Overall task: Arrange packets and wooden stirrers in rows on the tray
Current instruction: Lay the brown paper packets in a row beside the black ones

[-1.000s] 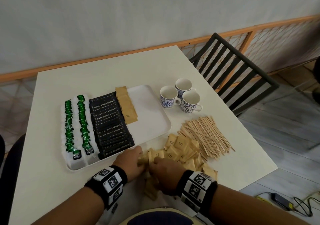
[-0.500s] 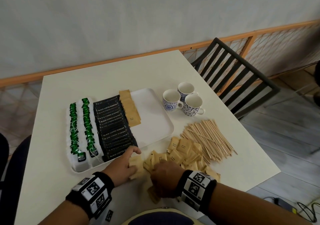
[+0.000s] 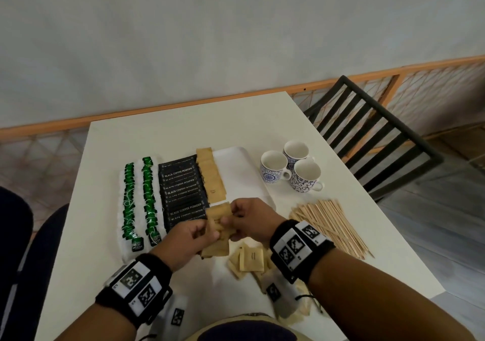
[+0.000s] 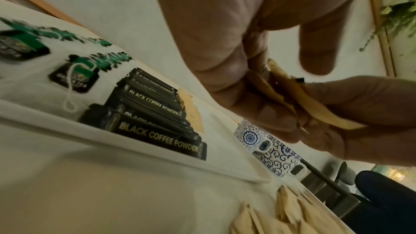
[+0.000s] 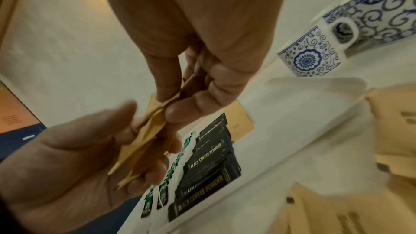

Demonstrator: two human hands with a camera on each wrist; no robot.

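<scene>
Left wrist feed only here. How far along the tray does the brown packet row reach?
Observer: Head view shows the brown packet row stopping about midway down the tray; the part to its right is bare.
Operator: Stirrers on the tray?
Observer: No, the wooden stirrers lie piled on the table, right of the tray.
Operator: Any brown ones loose?
Observer: Yes, loose brown packets lie on the table, nearer the person than the held brown packets.

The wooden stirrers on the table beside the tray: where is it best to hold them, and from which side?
Probably grip the wooden stirrers across the middle, from above: they lie flat, roughly parallel, so a mid-length pinch would likely keep a bunch level. The right hand is nearer.
</scene>
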